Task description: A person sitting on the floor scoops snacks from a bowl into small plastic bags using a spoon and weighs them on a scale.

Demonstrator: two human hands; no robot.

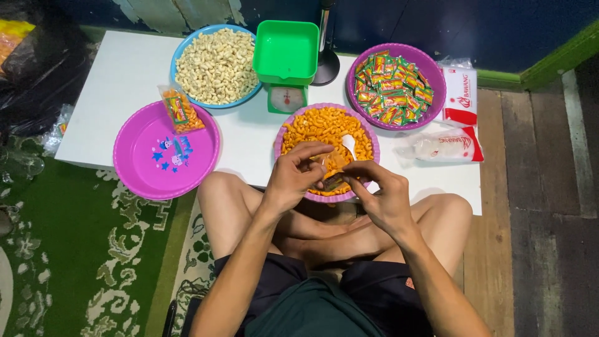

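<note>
The person's crossed bare legs (pixel 331 231) lie nearest the camera. Above them, the left hand (pixel 293 178) and right hand (pixel 380 193) both close their grip on a small clear bag (pixel 331 168) of orange snacks. They hold it over the purple bowl (pixel 368 134) of the same snacks on the white tabletop (pixel 125 81). A green scale (pixel 287 59) stands behind the bowl.

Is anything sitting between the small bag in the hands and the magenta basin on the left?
Nothing visible. The small bag is held over the orange snack bowl; bare white tabletop lies between it and the magenta basin.
</note>
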